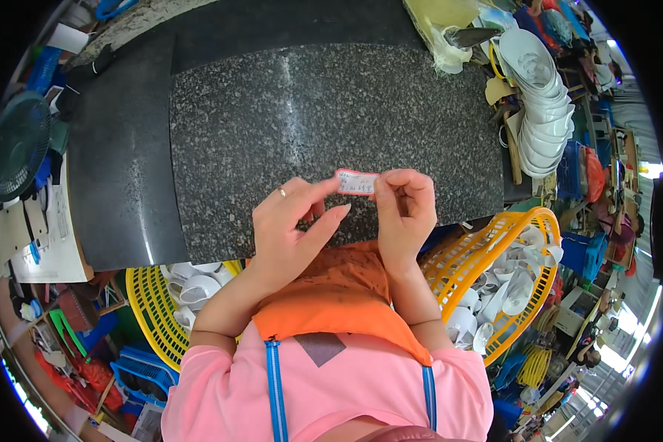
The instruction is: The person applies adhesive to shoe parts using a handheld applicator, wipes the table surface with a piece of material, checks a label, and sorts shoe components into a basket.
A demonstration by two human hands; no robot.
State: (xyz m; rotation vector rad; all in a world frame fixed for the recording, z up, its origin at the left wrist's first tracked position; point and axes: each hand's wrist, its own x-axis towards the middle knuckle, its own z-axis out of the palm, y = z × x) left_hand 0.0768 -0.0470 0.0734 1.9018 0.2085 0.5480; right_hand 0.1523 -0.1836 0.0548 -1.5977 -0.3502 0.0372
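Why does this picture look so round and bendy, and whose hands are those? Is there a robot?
There's no robot here, just a person with bare hands. The camera sits on the person's head and looks down. Its very wide lens makes straight edges bend.

The pink shirt and orange apron are the person's own clothes. The right hand pinches a small white label with a red edge. The left hand has its pointing finger at the label's other end.

The hands are over a speckled dark slab. A yellow basket with white pieces is on each side: left and right. White curved pieces are stacked at the far right.
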